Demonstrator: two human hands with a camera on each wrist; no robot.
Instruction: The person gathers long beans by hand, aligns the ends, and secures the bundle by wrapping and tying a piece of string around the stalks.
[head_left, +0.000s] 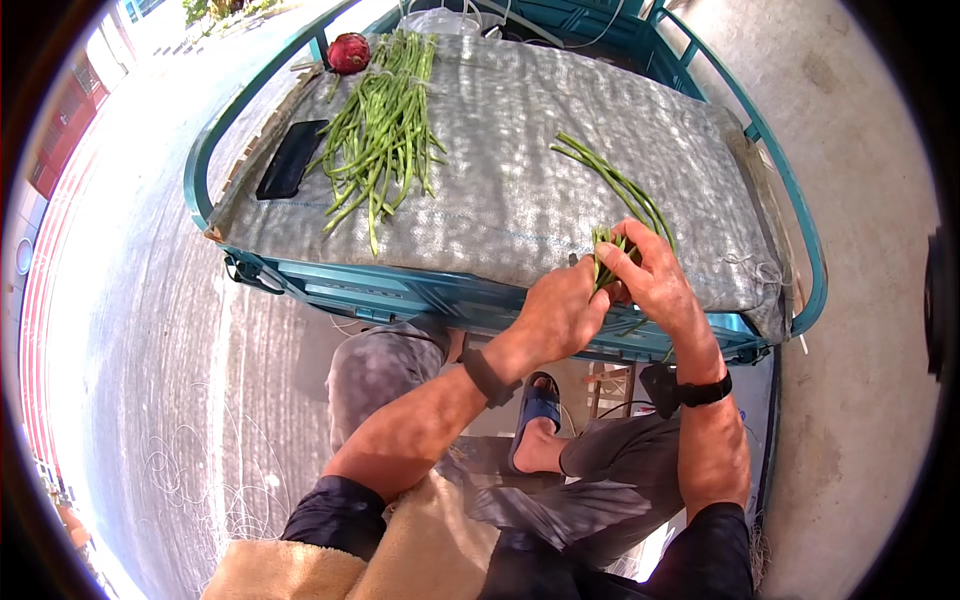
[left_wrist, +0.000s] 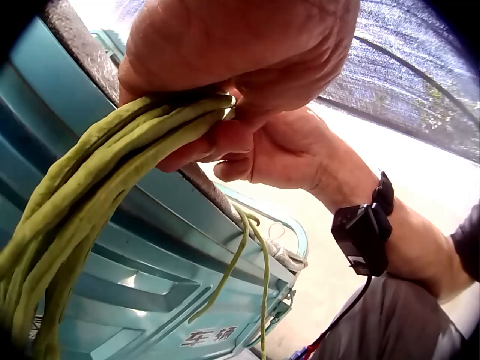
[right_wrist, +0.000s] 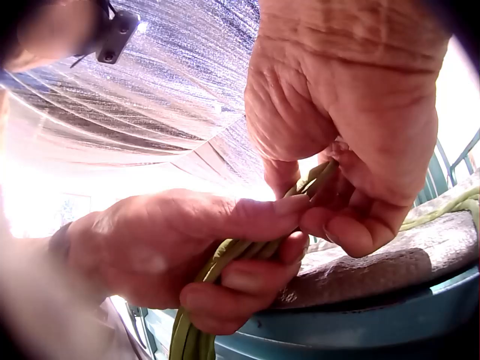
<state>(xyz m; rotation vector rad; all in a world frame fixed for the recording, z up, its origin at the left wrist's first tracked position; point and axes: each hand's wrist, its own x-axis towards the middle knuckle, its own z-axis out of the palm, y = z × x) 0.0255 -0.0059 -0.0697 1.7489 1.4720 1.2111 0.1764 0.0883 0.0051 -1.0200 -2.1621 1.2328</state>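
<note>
My left hand [head_left: 562, 312] grips a small bunch of long green beans [left_wrist: 112, 161], thumb laid along it in the right wrist view. The beans hang down below that hand in front of the teal panel. My right hand [head_left: 655, 275] is right against the left, its curled fingers pinching the bunch's upper ends [right_wrist: 319, 174]. Several loose long beans [head_left: 625, 185] lie on the grey woven mat [head_left: 500, 130] beyond the right hand, and a few bean ends [left_wrist: 238, 262] droop over the front edge in the left wrist view.
At the mat's left lie a large pile of long beans [head_left: 385, 130], a dark phone [head_left: 292, 160] and a dark red round item [head_left: 348, 54]. Teal rails [head_left: 790, 200] border the cart bed. A white plastic bag [head_left: 440, 20] sits at the back. My sandalled foot [head_left: 540, 420] is below.
</note>
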